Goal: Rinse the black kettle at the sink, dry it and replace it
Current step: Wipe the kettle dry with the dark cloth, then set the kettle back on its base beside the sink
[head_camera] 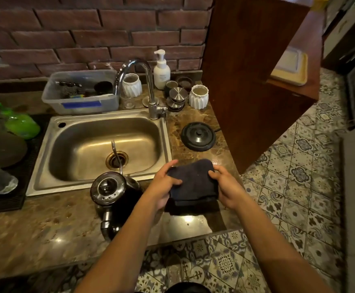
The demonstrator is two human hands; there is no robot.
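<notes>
Both hands grip one dark folded cloth (193, 185) above the tabletop (45, 225): the left hand (164, 187) has fingers curled over its left edge, the right hand (225, 187) pinches its right edge. Neither touches the kettle.

At twelve o'clock from the cloth's left side lies the steel sink (100, 149), dry-looking, tap (138, 81) not running. The black kettle (113, 191) stands upright on the tabletop at the sink's near rim, at nine o'clock from the cloth. Its long axis runs from handle, at six o'clock, to thin spout, pointing toward twelve over the drain.

Rinsing seems finished; drying looks about to begin. The empty round base (198, 136), at one o'clock from the kettle, awaits its return.
</notes>
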